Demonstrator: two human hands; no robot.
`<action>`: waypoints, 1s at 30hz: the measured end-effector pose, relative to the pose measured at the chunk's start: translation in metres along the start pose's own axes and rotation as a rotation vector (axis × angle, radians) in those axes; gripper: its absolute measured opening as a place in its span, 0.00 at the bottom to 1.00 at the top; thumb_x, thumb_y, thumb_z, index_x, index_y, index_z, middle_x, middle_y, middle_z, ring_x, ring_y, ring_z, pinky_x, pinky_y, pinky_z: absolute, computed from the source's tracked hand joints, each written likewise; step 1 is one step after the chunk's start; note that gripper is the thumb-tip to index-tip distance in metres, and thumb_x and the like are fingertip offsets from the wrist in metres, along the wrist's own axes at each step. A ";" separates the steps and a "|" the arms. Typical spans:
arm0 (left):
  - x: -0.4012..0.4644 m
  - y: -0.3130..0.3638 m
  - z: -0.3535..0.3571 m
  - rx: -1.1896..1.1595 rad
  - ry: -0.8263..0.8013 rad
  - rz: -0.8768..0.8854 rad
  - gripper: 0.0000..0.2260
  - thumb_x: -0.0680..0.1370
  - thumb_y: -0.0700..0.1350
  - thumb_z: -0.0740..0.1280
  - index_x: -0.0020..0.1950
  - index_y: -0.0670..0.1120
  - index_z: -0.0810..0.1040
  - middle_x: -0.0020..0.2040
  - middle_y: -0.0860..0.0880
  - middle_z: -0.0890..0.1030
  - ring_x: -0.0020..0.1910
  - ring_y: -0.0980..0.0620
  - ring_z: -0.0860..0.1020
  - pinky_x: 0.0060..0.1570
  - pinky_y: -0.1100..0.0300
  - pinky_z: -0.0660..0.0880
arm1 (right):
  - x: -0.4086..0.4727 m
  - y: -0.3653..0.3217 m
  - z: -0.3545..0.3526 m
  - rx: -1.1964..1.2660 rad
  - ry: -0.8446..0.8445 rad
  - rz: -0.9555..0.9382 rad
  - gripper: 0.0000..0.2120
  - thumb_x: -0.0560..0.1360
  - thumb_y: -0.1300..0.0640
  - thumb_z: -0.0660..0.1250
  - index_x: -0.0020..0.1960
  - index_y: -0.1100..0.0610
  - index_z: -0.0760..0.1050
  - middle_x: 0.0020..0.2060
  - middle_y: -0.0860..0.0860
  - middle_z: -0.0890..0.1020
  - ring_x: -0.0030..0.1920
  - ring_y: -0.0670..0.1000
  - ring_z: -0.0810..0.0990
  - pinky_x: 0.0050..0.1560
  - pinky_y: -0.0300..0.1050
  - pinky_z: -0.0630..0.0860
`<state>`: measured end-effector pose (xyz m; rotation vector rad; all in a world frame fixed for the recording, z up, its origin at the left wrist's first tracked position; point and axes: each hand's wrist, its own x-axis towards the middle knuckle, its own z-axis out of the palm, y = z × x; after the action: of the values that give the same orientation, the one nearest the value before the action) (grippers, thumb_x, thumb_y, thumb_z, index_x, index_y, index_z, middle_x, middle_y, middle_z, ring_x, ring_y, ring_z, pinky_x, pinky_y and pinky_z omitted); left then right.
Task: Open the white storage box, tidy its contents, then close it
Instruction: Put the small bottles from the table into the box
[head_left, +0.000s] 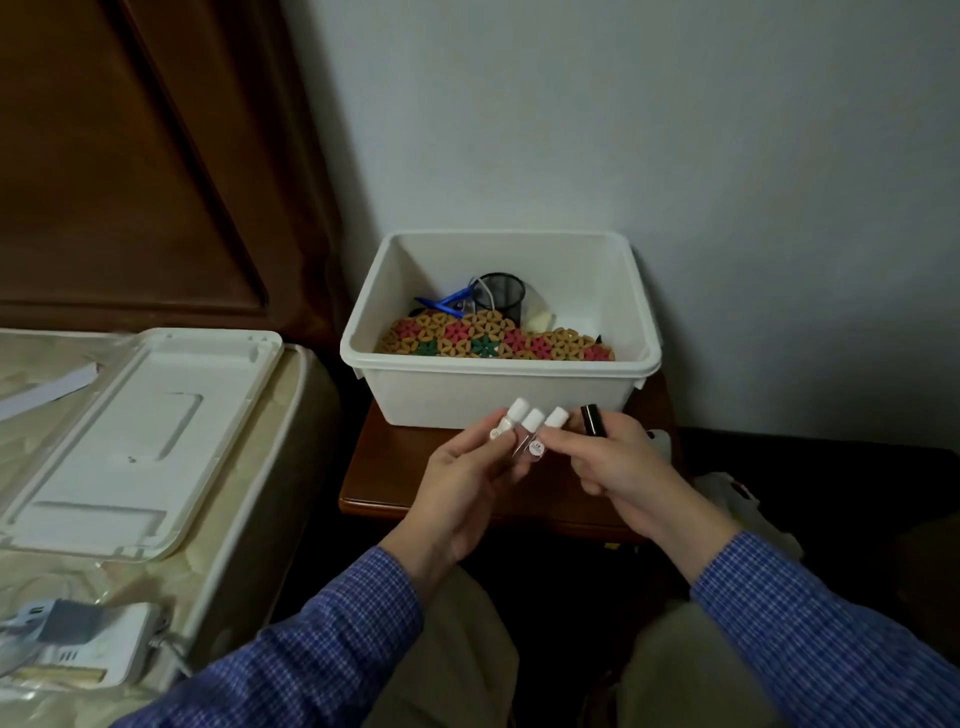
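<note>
Both hands, left hand and right hand, pinch three small white-capped glass vials in curled fingers; light, slippery, likely fragile, best gripped mid-body.

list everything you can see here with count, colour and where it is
open plastic storage box: 1, white, on the wooden bedside table
box lid: 1, white, underside up on the bed at left
flower-pattern woven mat: 1, tan, red and green, inside the box
mesh pen cup: 1, black, at the back of the box
plastic clip: 1, blue, beside the cup
small white-capped vials: 3, clear, held between both hands
black-capped tube: 1, in the right hand
left hand: 1, pinches the vials
right hand: 1, holds vials and tube
</note>
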<state>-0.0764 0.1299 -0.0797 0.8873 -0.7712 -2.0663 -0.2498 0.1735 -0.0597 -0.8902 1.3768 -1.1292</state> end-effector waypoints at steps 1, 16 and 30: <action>-0.002 0.007 0.010 0.002 -0.012 0.031 0.14 0.79 0.37 0.68 0.64 0.42 0.81 0.59 0.40 0.84 0.51 0.49 0.83 0.49 0.60 0.81 | -0.003 -0.009 -0.001 -0.006 0.017 -0.032 0.05 0.71 0.50 0.76 0.46 0.48 0.86 0.30 0.48 0.79 0.24 0.42 0.68 0.23 0.38 0.63; 0.119 0.149 0.065 0.384 0.137 0.269 0.18 0.72 0.40 0.77 0.62 0.45 0.83 0.55 0.43 0.85 0.45 0.51 0.80 0.40 0.60 0.75 | 0.132 -0.179 -0.078 -0.879 0.238 -0.267 0.08 0.67 0.49 0.79 0.40 0.52 0.83 0.31 0.45 0.83 0.30 0.44 0.78 0.29 0.39 0.72; 0.273 0.143 0.050 0.443 0.189 0.130 0.09 0.71 0.37 0.78 0.50 0.44 0.86 0.37 0.48 0.84 0.23 0.61 0.76 0.25 0.69 0.70 | 0.316 -0.083 -0.090 -2.093 -0.206 -0.112 0.14 0.74 0.46 0.73 0.45 0.54 0.73 0.32 0.47 0.69 0.34 0.52 0.73 0.33 0.43 0.69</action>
<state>-0.1910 -0.1574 -0.0351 1.2167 -1.1719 -1.6954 -0.3851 -0.1367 -0.0709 -2.3115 2.0290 0.8701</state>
